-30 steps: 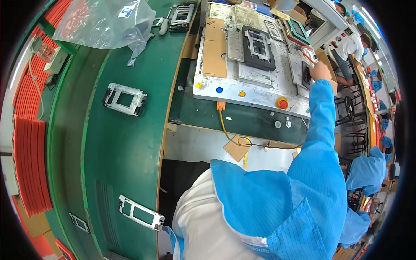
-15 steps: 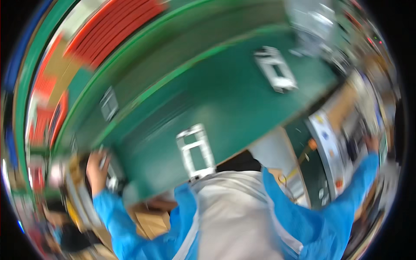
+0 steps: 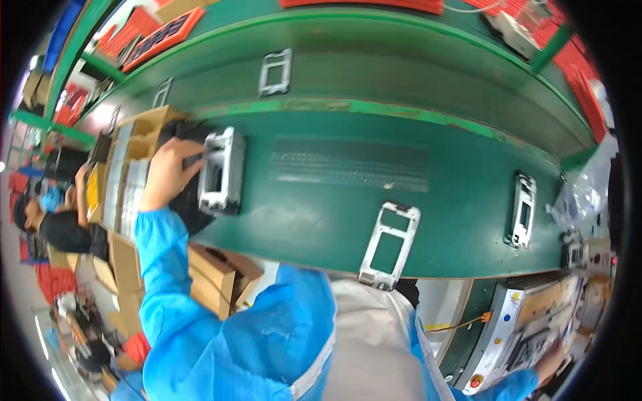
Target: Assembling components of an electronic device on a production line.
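My left hand (image 3: 167, 174) is at the left end of the green bench, thumb and fingers closed at the left edge of the top frame in a stack of white metal frames (image 3: 232, 174). The frames are rectangular, with open middles. In front of my body, a single white frame (image 3: 406, 244) lies at the bench's near edge. My right hand (image 3: 550, 364) reaches far to the lower right, over a machine fixture (image 3: 531, 344) with a dark rectangular part; its fingers are too small and partly hidden to read.
Another frame group (image 3: 523, 210) lies at the bench's right, beside a clear plastic bag (image 3: 582, 194). One frame (image 3: 275, 72) leans on the back ledge. A cardboard box with dividers (image 3: 144, 130) stands left. A co-worker in dark clothing (image 3: 67, 230) is at the far left.
My view has turned left and steadied, so the bench sits more level. My left hand stays at the frame stack, now higher in view; my right hand appears lower, over the machine.
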`<state>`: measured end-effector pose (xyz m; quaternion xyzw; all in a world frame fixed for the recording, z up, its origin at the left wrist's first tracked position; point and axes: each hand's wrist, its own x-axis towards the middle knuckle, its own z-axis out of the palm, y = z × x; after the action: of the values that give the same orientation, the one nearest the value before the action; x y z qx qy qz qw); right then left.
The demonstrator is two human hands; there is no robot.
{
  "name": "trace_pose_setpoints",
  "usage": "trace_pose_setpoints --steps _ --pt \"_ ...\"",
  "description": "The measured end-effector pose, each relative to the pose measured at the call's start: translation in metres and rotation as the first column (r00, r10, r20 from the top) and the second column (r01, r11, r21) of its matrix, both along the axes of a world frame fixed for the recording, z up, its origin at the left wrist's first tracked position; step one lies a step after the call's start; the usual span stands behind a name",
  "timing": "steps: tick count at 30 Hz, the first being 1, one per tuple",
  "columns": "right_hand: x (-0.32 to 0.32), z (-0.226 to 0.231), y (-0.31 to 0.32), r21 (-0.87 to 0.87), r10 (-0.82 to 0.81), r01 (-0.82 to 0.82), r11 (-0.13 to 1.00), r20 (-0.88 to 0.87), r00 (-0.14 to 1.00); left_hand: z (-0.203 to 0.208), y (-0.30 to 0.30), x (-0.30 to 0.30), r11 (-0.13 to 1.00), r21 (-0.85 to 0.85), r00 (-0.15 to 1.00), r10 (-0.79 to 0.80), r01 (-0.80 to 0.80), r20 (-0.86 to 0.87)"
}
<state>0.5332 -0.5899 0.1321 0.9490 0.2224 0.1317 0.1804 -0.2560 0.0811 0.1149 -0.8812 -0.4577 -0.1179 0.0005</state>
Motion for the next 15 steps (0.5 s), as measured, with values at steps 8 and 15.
trace_pose_setpoints --steps 8,15 --pt "-0.174 -0.017 0.550 0.291 0.891 -0.852 0.436 -0.005 0.454 -0.024 0.004 0.007 0.991 -0.005 0.991 -0.136 0.136 0.007" --pt "-0.239 -0.067 0.756 0.392 0.921 -0.835 0.387 -0.207 0.330 -0.017 0.002 0.017 0.995 0.040 0.995 -0.091 0.093 -0.044"
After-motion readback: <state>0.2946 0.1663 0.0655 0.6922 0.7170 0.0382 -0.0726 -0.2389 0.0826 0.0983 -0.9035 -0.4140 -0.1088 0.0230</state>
